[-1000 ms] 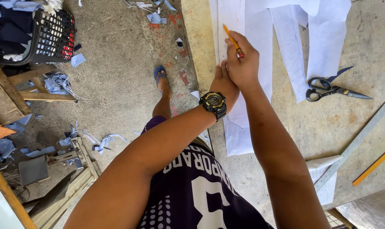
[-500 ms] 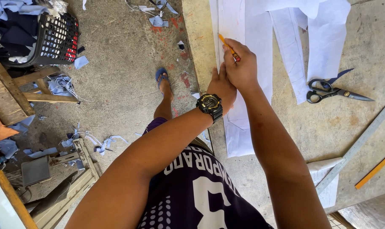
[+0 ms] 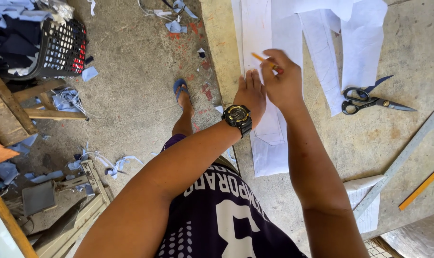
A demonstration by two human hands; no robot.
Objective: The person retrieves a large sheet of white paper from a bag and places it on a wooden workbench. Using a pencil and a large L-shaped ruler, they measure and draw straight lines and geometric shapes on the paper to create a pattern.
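Note:
My right hand (image 3: pixel 283 79) grips a yellow pencil (image 3: pixel 261 58) whose tip rests on white fabric (image 3: pixel 269 28) spread over the concrete table (image 3: pixel 417 52). Beside it, my left hand (image 3: pixel 250 93) lies flat on the same fabric with its fingers together, pressing it down near the table's left edge. A black and yellow wristwatch (image 3: pixel 238 117) sits on the left wrist. More white fabric pieces (image 3: pixel 358 43) lie to the right of both hands.
Black-handled scissors (image 3: pixel 370 101) lie on the table right of my right hand. A metal square ruler (image 3: pixel 403 160) and a yellow ruler (image 3: pixel 423 185) sit near the right edge. On the floor left: a black basket (image 3: pixel 59 48), wooden pieces (image 3: pixel 16 105), blue scraps.
My right hand with the pencil has shifted a little to the right and down along the fabric. The left hand stays flat on the cloth beside it.

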